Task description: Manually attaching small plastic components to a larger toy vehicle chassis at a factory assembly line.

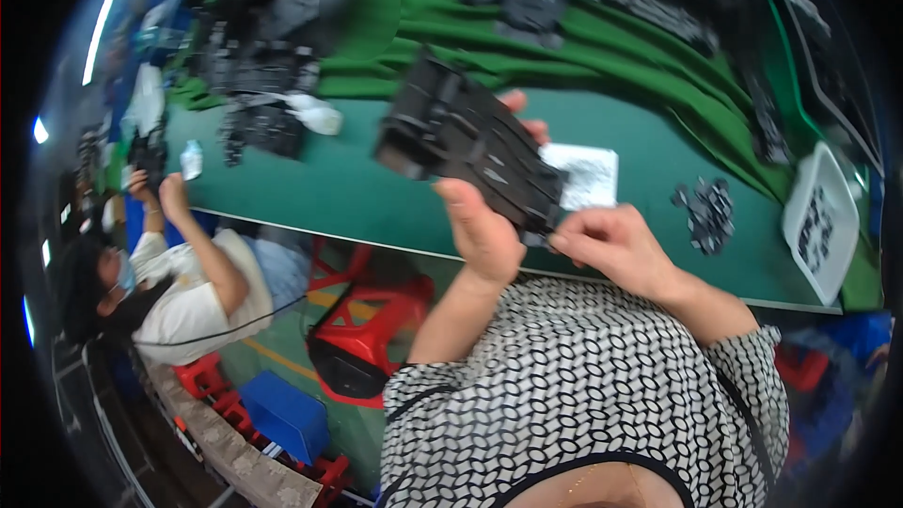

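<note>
A black moulded plastic housing (489,146), long and boxy with ribs, is held tilted above the green table. My left hand (484,226) grips it from below, thumb on the near side and fingertips showing past its far edge. At the housing's lower right end, my right hand (611,245) has thumb and fingers pinched together. Whatever is between those fingertips is too small to make out. Behind the housing lies a white sheet (585,177) with dark marks. A loose pile of small black parts (707,216) rests to the right of my right hand.
A white tray (823,226) with small black pieces stands at the right edge. Green cloth (583,61) and heaps of black parts (268,66) cover the table's (376,198) far side. A co-worker (202,273) sits at the left. Red stools (367,325) stand below the table.
</note>
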Available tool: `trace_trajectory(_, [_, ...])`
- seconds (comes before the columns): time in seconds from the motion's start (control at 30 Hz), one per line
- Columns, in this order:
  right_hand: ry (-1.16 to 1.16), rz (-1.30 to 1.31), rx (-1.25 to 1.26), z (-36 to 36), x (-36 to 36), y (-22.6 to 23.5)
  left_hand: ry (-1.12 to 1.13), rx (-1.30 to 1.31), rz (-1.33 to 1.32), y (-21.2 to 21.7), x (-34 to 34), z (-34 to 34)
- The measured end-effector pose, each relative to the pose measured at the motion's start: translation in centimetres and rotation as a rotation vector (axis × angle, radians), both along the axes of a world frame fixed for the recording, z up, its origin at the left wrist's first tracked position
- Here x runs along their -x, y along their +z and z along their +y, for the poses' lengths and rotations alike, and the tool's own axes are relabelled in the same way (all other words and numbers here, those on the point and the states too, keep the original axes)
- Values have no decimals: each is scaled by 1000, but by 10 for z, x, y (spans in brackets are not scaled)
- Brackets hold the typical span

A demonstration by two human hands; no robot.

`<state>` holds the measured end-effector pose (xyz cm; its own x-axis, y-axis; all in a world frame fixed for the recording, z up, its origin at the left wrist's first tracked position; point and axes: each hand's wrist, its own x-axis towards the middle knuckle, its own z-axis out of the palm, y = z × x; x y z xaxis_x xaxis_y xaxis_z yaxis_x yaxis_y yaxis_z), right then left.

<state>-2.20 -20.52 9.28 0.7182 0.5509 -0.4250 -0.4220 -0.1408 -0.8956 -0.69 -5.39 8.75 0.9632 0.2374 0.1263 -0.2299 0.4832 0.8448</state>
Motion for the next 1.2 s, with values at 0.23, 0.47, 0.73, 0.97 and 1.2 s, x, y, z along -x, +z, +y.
trace_trajectory(0.23, [-171,-644,318,-47,16,-18,-9,-81,-112,-3,-18,56])
trace_trajectory(0.47, [-272,-1095,534,-94,43,-36,649,-1468,-415,67,-140,170])
trace_trajectory(0.73, [-396,-1250,608,-95,62,-65,774,-2179,-359,92,-281,295])
trace_trajectory(0.97, [-353,-1221,663,-94,53,-52,643,-2271,-132,63,-325,340])
trace_trajectory(1.2, [-391,-1209,661,-98,56,-55,857,-2031,268,46,-351,315])
